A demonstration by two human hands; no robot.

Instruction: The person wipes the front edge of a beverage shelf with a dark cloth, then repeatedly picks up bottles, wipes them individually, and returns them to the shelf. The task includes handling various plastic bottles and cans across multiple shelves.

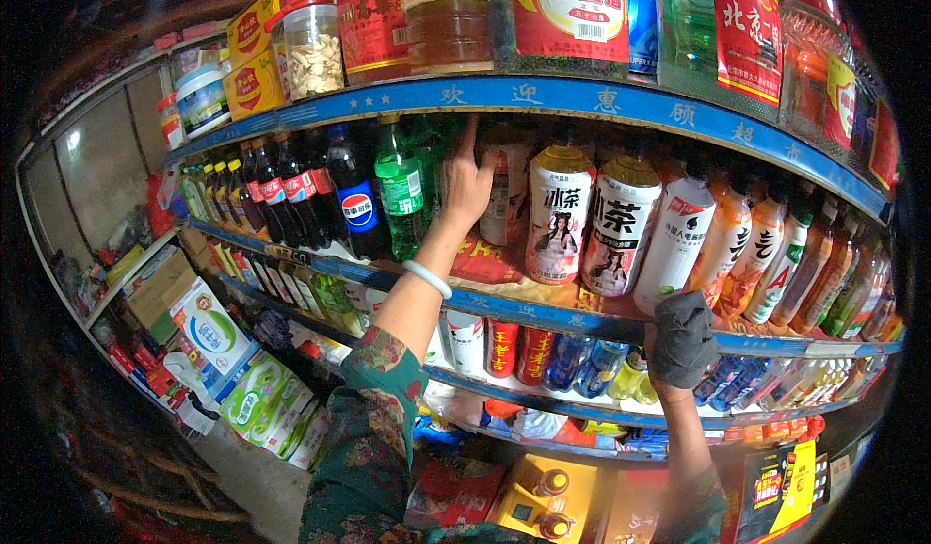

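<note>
My left hand [469, 184] reaches into the middle shelf below the blue shelf edge [538, 95], its index finger pointing up and the thumb apart. A pale bangle [428, 279] circles that wrist. Left of the hand stands a green soda bottle [401, 188]; to its right is an iced tea bottle [558, 217] with a white label. My right hand [684, 337] is wrapped around a dark grey cloth [684, 329] at the lower shelf edge, just below a white-wrapped bottle [673, 242]. Its fingers are mostly hidden by the cloth.
Large liquor jugs [571, 13] and a clear jar with a red lid [313, 46] crowd the top shelf. Red cans [502, 348] and blue bottles [564, 361] line the shelf below. Milk cartons [211, 326] stack at the left; boxes [545, 497] sit at the bottom.
</note>
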